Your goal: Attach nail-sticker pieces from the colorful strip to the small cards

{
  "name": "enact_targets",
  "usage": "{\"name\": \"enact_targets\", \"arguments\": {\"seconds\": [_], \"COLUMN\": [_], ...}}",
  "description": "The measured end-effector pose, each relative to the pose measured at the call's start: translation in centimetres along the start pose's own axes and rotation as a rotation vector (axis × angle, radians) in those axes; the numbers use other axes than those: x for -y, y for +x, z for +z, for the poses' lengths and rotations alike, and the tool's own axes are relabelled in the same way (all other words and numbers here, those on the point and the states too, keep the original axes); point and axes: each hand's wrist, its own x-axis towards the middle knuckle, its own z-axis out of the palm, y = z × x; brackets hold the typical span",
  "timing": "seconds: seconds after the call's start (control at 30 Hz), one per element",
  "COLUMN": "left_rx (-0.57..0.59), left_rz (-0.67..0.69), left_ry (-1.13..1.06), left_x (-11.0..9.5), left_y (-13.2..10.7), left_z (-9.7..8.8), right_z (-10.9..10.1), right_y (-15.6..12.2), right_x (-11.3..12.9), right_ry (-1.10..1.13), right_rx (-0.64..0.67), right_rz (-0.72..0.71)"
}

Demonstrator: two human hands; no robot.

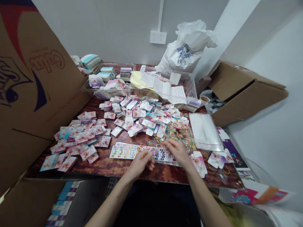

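Note:
My left hand is closed in a pinch above the sticker sheets, at the table's front. Something small and pale shows at its fingertips, too unclear to name. To its right, my right hand has its fingers bent together over the right end of the sheets, and what they hold, if anything, is hidden. Just beyond the right hand lie small bright multicoloured pieces, seemingly in clear packets. A heap of small printed cartons covers the middle of the table, and another group of cartons lies at the left.
Clear plastic trays stand at the back, with paper sheets across one. Clear bags lie on the right, near flat cartons. A large cardboard box borders the left; an open box stands right. A white plastic bag sits behind.

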Motion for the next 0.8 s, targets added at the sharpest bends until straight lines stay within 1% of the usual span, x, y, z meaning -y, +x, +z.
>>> {"name": "enact_targets", "arguments": {"seconds": [0.03, 0.07, 0.1, 0.13, 0.2, 0.27, 0.33, 0.4, 0.5, 0.6, 0.67, 0.73, 0.8], "left_rx": [-0.049, -0.088, -0.11, -0.115, -0.094, -0.075, -0.08, -0.084, -0.084, -0.088, -0.092, -0.085, -0.07], "left_rz": [0.023, 0.045, 0.062, 0.07, 0.068, 0.062, 0.063, 0.063, 0.062, 0.05, 0.037, 0.028, 0.025], "left_ry": [-0.002, -0.01, -0.019, -0.027, -0.039, -0.039, -0.03, -0.01, 0.025, 0.06, 0.078, 0.086, 0.099], "left_x": [-0.1, -0.1, -0.1, -0.1, -0.1, 0.0, 0.0, -0.1, -0.4, -0.7, -0.7, -0.7, -0.6], "left_y": [0.1, 0.2, 0.2, 0.3, 0.4, 0.5, 0.5, 0.4, 0.2, 0.1, 0.1, 0.3, 0.7], "left_z": [-0.3, -0.5, -0.6, -0.7, -0.6, -0.5, -0.5, -0.7, -1.0, -1.1, -1.0, -0.8, -0.4], "right_z": [-0.8, -1.5, -2.1, -2.5, -2.8, -2.8, -2.9, -3.3, -4.0, -4.8, -5.0, -4.9, -4.1], "right_y": [0.6, 1.2, 1.7, 2.2, 2.6, 2.6, 2.5, 2.5, 2.8, 3.0, 3.0, 2.8, 2.3], "right_x": [-0.8, -1.7, -2.5, -3.2, -4.4, -5.2, -5.9, -6.2, -6.0, -4.7, -3.4, -2.1, -0.8], "right_ry": [-0.162, -0.342, -0.497, -0.617, -0.777, -0.802, -0.693, -0.494, -0.174, 0.135, 0.302, 0.395, 0.445], "right_rx": [-0.152, -0.261, -0.324, -0.339, -0.304, -0.273, -0.292, -0.344, -0.377, -0.314, -0.26, -0.206, -0.141], "right_rz": [-0.006, 0.005, 0.029, 0.041, 0.037, 0.012, -0.02, -0.022, 0.056, 0.15, 0.175, 0.181, 0.187]}}
